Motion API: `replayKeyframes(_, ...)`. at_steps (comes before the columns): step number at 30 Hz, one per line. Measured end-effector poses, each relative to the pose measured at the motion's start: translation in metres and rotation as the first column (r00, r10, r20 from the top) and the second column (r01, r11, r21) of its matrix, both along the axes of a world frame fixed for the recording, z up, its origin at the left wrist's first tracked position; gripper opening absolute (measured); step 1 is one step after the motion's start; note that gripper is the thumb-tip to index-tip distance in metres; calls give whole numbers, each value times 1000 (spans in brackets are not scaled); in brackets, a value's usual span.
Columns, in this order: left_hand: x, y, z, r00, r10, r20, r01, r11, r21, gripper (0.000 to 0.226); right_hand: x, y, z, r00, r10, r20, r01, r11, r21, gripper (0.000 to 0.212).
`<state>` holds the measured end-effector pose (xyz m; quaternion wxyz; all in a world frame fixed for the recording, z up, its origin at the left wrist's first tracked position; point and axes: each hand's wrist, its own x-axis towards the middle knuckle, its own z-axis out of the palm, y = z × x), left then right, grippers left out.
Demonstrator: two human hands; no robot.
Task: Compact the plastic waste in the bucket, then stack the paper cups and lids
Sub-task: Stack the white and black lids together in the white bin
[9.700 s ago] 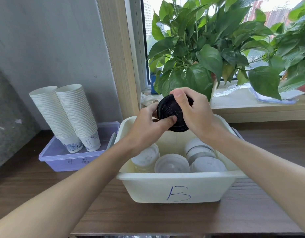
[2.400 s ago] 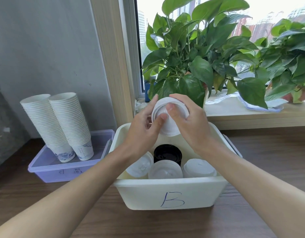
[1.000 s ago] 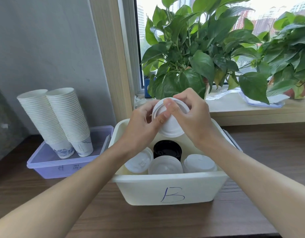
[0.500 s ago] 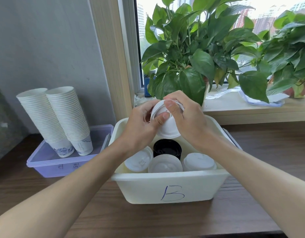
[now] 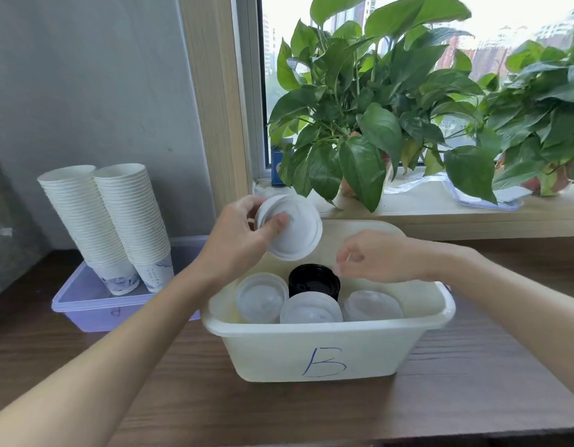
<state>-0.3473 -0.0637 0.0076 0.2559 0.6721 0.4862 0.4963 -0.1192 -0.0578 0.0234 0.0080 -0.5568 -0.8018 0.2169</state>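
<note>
White lid held above the bin (image 5: 263, 353)
At frame centre, the left hand (image 5: 237, 240) clamped the white lid (image 5: 293, 233), thumb across its face; the right hand (image 5: 373, 256) hung loosely curled, empty. The lid looked light, thin and crushable, best gripped by the rim.

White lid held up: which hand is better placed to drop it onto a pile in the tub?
Left: the left hand grips the white lid above the tub; the right hand hovers empty.
</note>
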Motion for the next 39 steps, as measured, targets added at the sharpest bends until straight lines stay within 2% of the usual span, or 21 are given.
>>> replayKeyframes(4,5,1,-3,999,-37,21,37,999,-12,18,-2,-4,10,973,87,213,-34,970,-242,58)
replayKeyframes(6,8,2,-5,999,-39,-11,38,999,-17,22,-2,-3,10,934,174,312,-51,930,-365,57)
replayKeyframes(8,9,3,-6,999,-36,-32,35,999,-20,28,-2,-2,6,918,198,343,-29,897,-441,62)
replayKeyframes(11,8,4,-7,999,-31,-40,30,999,-19,32,-3,2,-6,931,153,333,6,902,-432,82)
replayKeyframes(16,9,5,-7,998,-20,-51,19,999,-32,36,-5,5,-10,962,68,264,16,952,-304,65)
replayKeyframes(20,9,2,-6,998,-19,-65,15,999,-51,49,-6,4,-3,952,78,294,-11,975,-223,64)
replayKeyframes(24,10,2,-5,999,-4,-51,2,999,-45,42,-3,5,7,955,65,289,-12,983,-182,60)
replayKeyframes(29,10,1,-4,999,39,-24,-40,999,-33,29,3,3,19,995,-7,101,25,984,-176,63)
replayKeyframes(33,9,0,-2,987,129,92,-121,989,-82,34,10,6,28,978,-71,-198,53,994,-94,65)
replayKeyframes(36,12,1,4,962,180,205,-135,967,-214,34,14,10,29,854,-113,-508,60,991,-118,59)
replayKeyframes(39,18,2,10,935,183,303,-73,937,-341,34,13,14,26,647,-116,-754,26,991,-130,61)
